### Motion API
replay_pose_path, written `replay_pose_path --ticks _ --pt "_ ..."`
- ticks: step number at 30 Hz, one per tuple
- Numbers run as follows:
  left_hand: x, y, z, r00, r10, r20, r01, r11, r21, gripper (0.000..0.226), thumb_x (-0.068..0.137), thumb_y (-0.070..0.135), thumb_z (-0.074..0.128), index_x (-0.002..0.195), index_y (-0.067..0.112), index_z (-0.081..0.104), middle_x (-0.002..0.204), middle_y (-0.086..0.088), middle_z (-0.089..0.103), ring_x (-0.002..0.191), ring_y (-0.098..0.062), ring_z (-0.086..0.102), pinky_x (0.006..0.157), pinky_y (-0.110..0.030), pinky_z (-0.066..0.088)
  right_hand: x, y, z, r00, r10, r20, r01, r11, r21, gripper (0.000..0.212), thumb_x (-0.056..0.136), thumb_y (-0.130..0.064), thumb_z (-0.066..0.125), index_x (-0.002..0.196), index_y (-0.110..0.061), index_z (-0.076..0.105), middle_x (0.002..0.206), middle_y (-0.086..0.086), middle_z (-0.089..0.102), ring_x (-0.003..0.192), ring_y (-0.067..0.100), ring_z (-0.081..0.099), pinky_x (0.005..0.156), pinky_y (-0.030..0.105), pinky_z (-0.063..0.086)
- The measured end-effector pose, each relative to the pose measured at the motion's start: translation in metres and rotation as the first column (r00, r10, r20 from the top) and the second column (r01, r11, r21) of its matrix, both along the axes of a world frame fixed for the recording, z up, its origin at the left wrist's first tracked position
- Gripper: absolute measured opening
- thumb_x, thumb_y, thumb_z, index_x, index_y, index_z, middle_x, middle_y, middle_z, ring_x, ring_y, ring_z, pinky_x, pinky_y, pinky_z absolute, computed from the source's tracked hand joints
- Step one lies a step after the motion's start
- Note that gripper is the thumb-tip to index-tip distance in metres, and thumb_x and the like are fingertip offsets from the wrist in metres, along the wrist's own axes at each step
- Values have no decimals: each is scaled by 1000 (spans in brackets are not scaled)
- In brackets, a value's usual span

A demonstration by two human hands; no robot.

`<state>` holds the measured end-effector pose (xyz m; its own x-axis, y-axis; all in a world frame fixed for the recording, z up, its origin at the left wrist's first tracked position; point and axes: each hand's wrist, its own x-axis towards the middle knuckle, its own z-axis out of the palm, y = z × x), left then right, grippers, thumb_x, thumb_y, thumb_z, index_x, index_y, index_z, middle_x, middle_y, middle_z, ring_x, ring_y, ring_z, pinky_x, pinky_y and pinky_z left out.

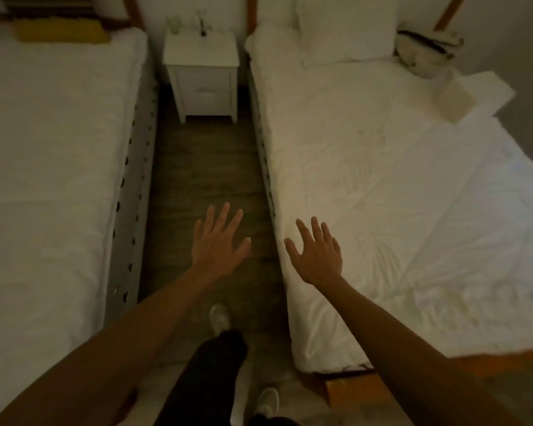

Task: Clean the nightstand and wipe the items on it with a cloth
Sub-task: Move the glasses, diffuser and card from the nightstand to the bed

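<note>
A white nightstand point(201, 53) with one drawer stands at the far end of the aisle between two beds. On its back edge sit a pale green cup point(175, 24) at the left and a small dark-stemmed item point(202, 26) in the middle. My left hand point(219, 241) is stretched out over the floor with its fingers spread, holding nothing. My right hand point(317, 250) hovers over the near edge of the right bed, fingers spread too and empty. Both hands are far short of the nightstand. No cloth is in view.
A white bed point(43, 149) lies on the left and another point(382, 179) on the right, with a narrow strip of wooden floor point(203, 167) between them. A bag point(425, 47) and a folded towel point(471, 93) lie on the right bed. My legs and shoes show below.
</note>
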<state>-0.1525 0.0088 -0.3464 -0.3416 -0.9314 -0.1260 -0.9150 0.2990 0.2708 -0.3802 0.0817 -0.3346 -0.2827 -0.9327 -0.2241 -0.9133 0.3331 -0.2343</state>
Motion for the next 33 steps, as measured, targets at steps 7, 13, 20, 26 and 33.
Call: replay_pose_path --ticks 7,13,20,26,33 --pt "25 -188 -4 990 136 -21 -137 990 -26 74 93 70 22 158 38 4 168 0 -3 154 -30 -8 122 -55 4 12 -214 1 998 57 11 -56 994 -93 73 97 -73 15 160 -37 15 170 3 8 157 28 6 126 52 16" --pt "53 -345 35 986 153 -60 -161 973 -164 75 93 69 24 158 37 7 168 -1 1 154 -31 -3 122 -58 11 30 -382 34 995 100 -16 -101 971 -215 72 97 -73 15 160 -37 14 170 4 10 157 28 8 125 50 16" --pt "58 -513 51 981 191 -23 -192 958 -213 76 95 67 28 159 35 3 168 -2 -3 154 -32 -4 123 -58 6 45 -550 50 988 154 16 -142 945 -295 69 99 -71 21 159 -39 9 170 3 7 157 28 9 124 50 17" --pt "42 -676 43 970 242 -25 -241 943 -229 77 95 65 35 159 33 6 169 -3 -2 154 -34 -4 121 -54 2 39 -725 41 979 199 43 -178 940 -290 71 99 -70 21 160 -37 11 171 3 5 157 28 5 125 52 17" --pt "43 -834 45 944 328 -31 -329 930 -162 78 95 65 34 159 35 2 169 -2 -2 155 -32 -2 122 -54 5 46 -899 44 961 273 54 -257 946 -198 73 98 -70 21 161 -33 11 171 5 5 157 28 3 125 54 16"
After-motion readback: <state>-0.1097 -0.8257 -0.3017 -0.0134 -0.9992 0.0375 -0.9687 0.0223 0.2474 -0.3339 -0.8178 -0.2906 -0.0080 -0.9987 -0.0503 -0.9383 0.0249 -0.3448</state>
